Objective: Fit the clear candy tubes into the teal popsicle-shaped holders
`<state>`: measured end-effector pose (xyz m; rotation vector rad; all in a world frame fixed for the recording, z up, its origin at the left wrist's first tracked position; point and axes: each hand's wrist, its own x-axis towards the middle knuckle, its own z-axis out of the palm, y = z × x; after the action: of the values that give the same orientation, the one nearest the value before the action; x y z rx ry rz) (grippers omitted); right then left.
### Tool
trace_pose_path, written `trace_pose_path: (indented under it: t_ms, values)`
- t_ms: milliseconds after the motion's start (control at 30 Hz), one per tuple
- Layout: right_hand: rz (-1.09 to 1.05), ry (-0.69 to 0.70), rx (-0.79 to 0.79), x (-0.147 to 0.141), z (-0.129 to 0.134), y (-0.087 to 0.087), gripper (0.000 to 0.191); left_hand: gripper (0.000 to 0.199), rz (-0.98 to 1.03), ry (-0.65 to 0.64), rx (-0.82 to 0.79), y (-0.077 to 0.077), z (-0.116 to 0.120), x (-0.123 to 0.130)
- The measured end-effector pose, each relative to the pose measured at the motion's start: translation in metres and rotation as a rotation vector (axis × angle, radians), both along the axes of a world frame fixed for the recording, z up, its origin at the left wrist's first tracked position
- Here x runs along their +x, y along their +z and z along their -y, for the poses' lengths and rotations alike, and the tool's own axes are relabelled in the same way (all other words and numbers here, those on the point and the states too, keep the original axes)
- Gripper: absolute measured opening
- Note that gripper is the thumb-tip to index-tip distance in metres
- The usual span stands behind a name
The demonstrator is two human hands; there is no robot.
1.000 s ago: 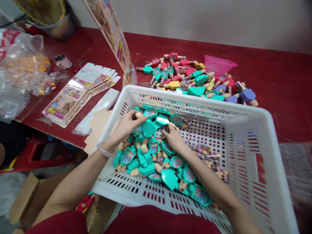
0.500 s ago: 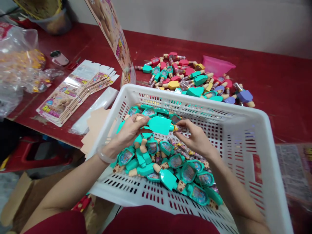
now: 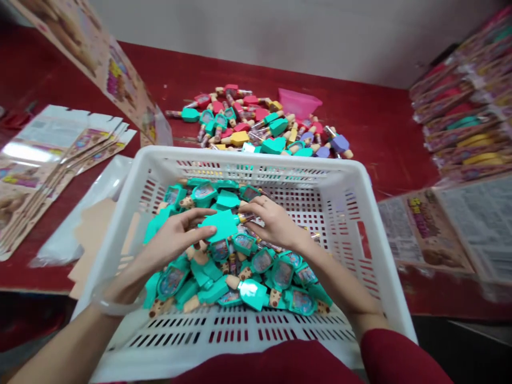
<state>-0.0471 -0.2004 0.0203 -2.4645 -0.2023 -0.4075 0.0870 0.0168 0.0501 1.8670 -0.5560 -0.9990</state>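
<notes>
Roughly parallel to the far edge of the basket (image 3: 192, 155), the teal toy (image 3: 222, 225) is pinched endwise by left hand (image 3: 178, 232) and right hand (image 3: 276, 221).

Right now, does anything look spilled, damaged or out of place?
Nothing clearly stands out. The held teal piece looks intact; the heap of mixed-color pieces lies jumbled on the table behind the basket, but nothing shows it was spilled.

Printed flat cartons (image 3: 50, 162) on a red table (image 3: 372, 138) — grey wall (image 3: 272, 45) behind
</notes>
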Motion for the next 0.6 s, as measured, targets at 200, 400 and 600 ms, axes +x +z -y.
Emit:
trace_pose_path:
  t_ms: [200, 400, 600]
  values:
    - [-0.056, 0.008, -0.087, 0.001, -0.001, -0.001, 0.026, 0.069, -0.031, -0.005, 0.099, -0.005, 0.0, 0.002]
    - [-0.074, 0.023, -0.203, 0.003, -0.005, -0.005, 0.026, 0.068, 0.008, -0.012, 0.174, -0.005, -0.001, 0.003]
    - [-0.078, 0.005, -0.291, 0.006, -0.009, -0.011, 0.026, 0.069, 0.006, -0.021, 0.192, -0.009, -0.002, 0.007]
